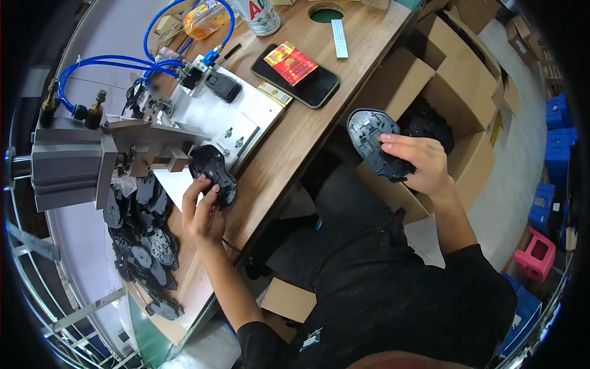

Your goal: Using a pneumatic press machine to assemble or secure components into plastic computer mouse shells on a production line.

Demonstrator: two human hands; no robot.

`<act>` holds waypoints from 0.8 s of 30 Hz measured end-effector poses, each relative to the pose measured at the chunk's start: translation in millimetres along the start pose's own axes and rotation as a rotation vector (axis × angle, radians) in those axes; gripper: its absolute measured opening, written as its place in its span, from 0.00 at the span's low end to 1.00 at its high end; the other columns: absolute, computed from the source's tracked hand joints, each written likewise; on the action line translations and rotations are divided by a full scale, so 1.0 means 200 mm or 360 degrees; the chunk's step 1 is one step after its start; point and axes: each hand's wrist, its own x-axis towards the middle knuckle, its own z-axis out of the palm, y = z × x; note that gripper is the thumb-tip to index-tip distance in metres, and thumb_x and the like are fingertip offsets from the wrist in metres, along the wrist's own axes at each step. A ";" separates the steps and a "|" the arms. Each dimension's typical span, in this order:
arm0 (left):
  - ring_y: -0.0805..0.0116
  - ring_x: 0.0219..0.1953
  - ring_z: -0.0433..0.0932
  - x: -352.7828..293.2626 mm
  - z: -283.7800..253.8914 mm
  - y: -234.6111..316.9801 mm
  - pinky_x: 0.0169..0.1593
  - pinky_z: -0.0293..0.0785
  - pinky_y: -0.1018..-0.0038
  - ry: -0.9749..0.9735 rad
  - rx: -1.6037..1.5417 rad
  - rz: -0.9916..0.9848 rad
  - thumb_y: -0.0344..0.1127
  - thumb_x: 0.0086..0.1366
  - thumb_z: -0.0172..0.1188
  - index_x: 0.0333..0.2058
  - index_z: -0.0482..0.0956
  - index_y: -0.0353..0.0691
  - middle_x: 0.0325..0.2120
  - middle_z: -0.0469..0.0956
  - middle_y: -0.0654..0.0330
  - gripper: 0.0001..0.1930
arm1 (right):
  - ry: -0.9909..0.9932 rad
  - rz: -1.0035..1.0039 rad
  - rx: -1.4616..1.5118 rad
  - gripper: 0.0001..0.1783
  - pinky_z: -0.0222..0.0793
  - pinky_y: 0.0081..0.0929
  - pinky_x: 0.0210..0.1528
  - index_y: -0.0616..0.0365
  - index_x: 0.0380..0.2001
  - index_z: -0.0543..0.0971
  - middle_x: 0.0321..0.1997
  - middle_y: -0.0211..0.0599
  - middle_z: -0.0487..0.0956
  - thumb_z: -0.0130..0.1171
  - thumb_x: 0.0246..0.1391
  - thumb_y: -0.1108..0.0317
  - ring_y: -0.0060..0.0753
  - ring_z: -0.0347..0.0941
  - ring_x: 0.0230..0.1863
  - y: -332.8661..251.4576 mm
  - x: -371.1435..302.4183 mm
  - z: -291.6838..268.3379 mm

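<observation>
My left hand [201,212] holds a black moulded plastic shell [212,165], shaped like part of a computer mouse, at the press's metal block [178,161]. Fingers and thumb are on its near end. My right hand [421,161] grips a dark grey oval plastic base [370,130] with ribs and slots facing up. It is off the bench, in front of an open cardboard box [470,101] holding a heap of black parts [430,126]. Another dark shell [222,86] sits on the white fixture plate [252,111].
A grey pneumatic cylinder [67,166] with blue hoses [117,60] stands at left. Loose black parts [147,240] pile up on the bench below it. A phone [316,89] carries a red packet [291,63]. Beyond stand a can [261,18] and an orange bottle [206,21].
</observation>
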 end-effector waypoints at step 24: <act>0.54 0.44 0.77 -0.04 -0.02 -0.03 0.45 0.79 0.65 0.0059 -0.0163 -0.0042 0.19 0.36 0.66 0.37 0.83 0.41 0.42 0.76 0.54 0.23 | -0.0706 -0.0490 0.0267 0.33 0.77 0.35 0.49 0.55 0.60 0.72 0.64 0.37 0.75 0.69 0.50 0.62 0.41 0.80 0.51 -0.54 0.67 0.64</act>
